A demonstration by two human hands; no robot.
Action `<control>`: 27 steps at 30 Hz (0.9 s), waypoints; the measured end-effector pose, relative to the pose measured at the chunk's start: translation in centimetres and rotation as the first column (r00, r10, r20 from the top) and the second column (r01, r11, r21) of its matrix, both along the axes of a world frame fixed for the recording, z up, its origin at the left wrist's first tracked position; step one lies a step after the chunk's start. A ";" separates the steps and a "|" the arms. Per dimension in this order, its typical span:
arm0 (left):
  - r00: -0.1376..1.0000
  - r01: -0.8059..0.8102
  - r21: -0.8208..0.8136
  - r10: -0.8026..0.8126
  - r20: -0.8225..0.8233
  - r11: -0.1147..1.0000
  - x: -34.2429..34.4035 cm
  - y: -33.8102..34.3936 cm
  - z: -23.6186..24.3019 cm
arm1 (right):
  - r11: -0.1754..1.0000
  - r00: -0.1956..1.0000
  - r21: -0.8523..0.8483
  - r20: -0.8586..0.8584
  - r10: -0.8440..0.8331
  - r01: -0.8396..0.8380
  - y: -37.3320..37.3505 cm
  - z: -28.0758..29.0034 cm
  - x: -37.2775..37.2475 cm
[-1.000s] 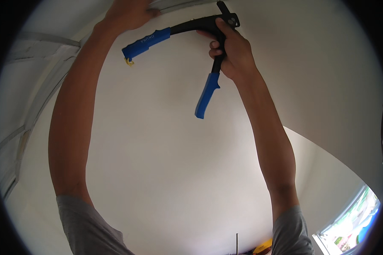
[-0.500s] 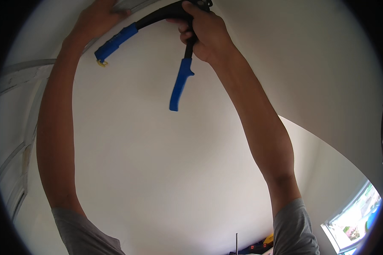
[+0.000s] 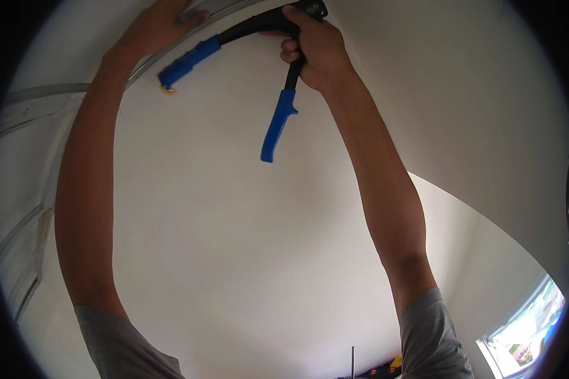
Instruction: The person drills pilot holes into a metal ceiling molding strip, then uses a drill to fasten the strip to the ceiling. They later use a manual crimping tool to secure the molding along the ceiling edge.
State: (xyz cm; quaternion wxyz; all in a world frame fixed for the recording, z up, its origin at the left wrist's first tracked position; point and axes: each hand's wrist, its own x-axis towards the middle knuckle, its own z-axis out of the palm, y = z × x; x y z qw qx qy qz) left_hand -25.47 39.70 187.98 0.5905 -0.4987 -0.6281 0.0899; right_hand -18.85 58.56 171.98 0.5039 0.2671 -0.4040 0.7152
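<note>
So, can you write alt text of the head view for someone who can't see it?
The right hand grips a black tool whose two blue handles spread apart. The left hand, partly cut off by the top edge, is by a grey frame. Behind is a pale surface, with a bright window lower right.

The rivet gun (image 3: 253, 24) is black, with a blue grip on each of its two long handles. I see it held up high, the handles spread wide apart: one reaches out to the person's left and downward, the other hangs steeply down. A small yellow loop (image 3: 168, 91) sits at the tip of the left-reaching handle. The right hand (image 3: 325, 54) wraps the black part close to the tool's head.
</note>
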 end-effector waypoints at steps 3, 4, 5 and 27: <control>0.990 -0.139 0.050 0.138 0.013 0.989 -1.1 0.8 -0.7 | 0.907 0.896 0.143 -0.157 0.416 -0.396 2.0 -0.3 0.1; 0.974 -0.226 0.065 0.224 0.038 0.972 -1.3 1.2 -0.7 | 0.854 0.840 0.174 -0.165 0.516 -0.490 2.5 0.1 0.0; 0.996 -0.051 0.041 0.054 -0.076 0.998 -1.7 1.2 -1.0 | 0.877 0.866 0.179 -0.161 0.474 -0.446 3.1 0.0 0.1; 0.971 -0.223 0.090 0.230 -0.069 0.971 3.2 8.7 -15.2 | 0.984 0.984 -0.175 -0.163 -0.074 0.045 7.9 -3.5 -2.4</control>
